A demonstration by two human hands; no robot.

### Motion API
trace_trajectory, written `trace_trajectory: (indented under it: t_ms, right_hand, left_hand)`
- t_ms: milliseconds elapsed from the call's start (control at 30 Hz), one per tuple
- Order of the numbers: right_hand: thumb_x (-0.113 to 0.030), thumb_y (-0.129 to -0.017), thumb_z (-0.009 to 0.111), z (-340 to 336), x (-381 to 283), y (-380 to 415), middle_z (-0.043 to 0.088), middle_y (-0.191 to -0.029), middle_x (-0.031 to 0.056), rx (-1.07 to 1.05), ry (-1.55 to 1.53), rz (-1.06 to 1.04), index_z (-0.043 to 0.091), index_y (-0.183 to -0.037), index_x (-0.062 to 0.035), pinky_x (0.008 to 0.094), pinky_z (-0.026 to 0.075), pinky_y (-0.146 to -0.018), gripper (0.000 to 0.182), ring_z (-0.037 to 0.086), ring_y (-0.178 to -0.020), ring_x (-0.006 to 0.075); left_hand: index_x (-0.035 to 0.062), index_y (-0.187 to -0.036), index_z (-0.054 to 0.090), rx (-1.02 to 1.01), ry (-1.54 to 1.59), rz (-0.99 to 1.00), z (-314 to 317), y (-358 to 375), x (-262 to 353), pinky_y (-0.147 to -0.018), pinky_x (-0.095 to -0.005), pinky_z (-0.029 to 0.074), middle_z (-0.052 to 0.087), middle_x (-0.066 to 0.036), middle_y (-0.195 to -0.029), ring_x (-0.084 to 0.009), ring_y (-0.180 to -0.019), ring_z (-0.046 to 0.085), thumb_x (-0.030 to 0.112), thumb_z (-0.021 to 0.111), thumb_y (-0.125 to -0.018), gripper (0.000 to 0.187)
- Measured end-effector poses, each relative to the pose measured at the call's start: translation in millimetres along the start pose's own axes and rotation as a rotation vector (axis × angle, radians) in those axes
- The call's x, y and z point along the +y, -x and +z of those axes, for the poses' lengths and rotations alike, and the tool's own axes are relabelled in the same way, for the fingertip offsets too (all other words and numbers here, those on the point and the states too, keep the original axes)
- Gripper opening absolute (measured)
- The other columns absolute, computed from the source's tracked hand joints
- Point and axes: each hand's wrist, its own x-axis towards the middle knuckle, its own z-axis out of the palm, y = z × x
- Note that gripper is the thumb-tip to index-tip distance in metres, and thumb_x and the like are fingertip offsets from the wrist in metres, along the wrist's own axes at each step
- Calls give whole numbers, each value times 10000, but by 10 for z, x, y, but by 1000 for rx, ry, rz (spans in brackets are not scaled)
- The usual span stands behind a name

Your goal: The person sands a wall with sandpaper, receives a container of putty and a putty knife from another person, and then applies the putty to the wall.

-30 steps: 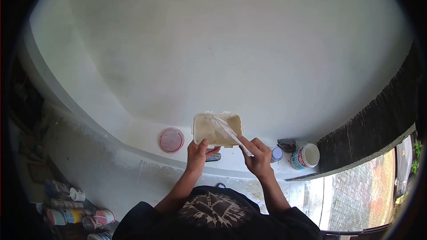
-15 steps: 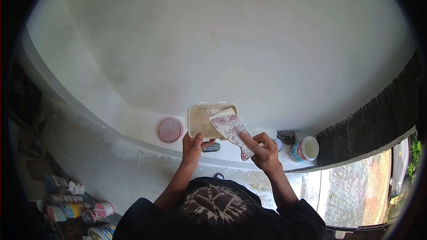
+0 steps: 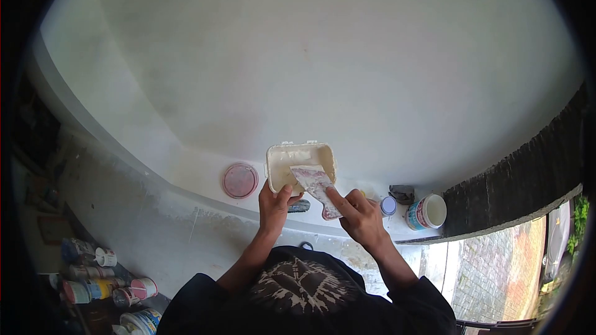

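Note:
My left hand [image 3: 275,205] grips the near left corner of a rectangular plastic tub [image 3: 334,160], thumb over the rim. Pale putty coats the tub's inside. In my right hand [image 3: 362,217] is a putty knife [image 3: 315,185], its wide blade smeared with white and reddish filler. The forefinger lies along the blade, and the other fingers curl round the handle. The blade's broad end reaches into the tub, over its near right part. Below the tub, a dark oblong object [image 3: 299,206] rests on the ledge.
A pale wall [image 3: 298,74] rises ahead above a ledge. On the ledge stand a round reddish lid [image 3: 240,180], a jar with a bluish lid [image 3: 388,205], a dark crumpled item [image 3: 402,194] and a white bucket [image 3: 436,211]. Several paint cans [image 3: 105,288] sit low at left.
The putty knife has moved left and lower, its blade dipping further into the tub. My right hand has shifted left with it. The tub is tilted slightly differently.

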Motion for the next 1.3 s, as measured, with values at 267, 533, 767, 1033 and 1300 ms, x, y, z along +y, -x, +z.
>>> trace_trajectory:
  t_ms: [267, 533, 767, 1033, 1300]
  right_hand:
    - [37, -695, 667, -121, -80, -177, 486, -727, 49, -126, 23, -11, 605, -1221, -74, 328, 489, -489, 541, 543, -547, 183]
    - [32, -698, 669, -98, -112, -57, 479, -739, 53, -205, -10, 9, 600, -1216, -83, 329, 489, -487, 534, 543, -578, 187]
    - [32, -706, 665, -316, -79, -85, 479, -722, 56, -302, -28, 5, 626, -1181, -99, 352, 493, -531, 495, 549, -602, 203]
    - [55, -675, 690, -505, -64, -186, 495, -716, 62, -333, -127, 65, 680, -1107, -112, 374, 491, -560, 463, 554, -615, 215]
    - [-23, -794, 681, -661, 58, -227, 507, -688, 72, -255, -244, 265, 693, -1065, -87, 357, 436, -527, 278, 500, -559, 198]
  left_hand:
    - [-52, -1205, 480, 6, -27, 185, -53, 12, -169, -875, -288, 468, 601, -118, -1115, -167, -1000, 588, 278, 690, -882, 507]
    - [-31, -1207, 493, 95, -118, 247, -85, 35, -147, -894, -294, 452, 602, -93, -1088, -153, -1004, 570, 246, 692, -878, 475]
    - [-33, -1201, 506, 84, -146, 243, -137, 59, -168, -901, -300, 446, 599, -94, -1090, -153, -1008, 562, 271, 708, -862, 498]
    - [-50, -1214, 498, 54, -198, 205, -188, 72, -142, -897, -301, 448, 603, -105, -1096, -159, -1006, 565, 370, 705, -854, 590]
    - [-44, -1203, 506, 61, -119, 187, -202, 59, -244, -885, -295, 447, 606, -99, -1083, -157, -990, 569, 353, 685, -874, 546]
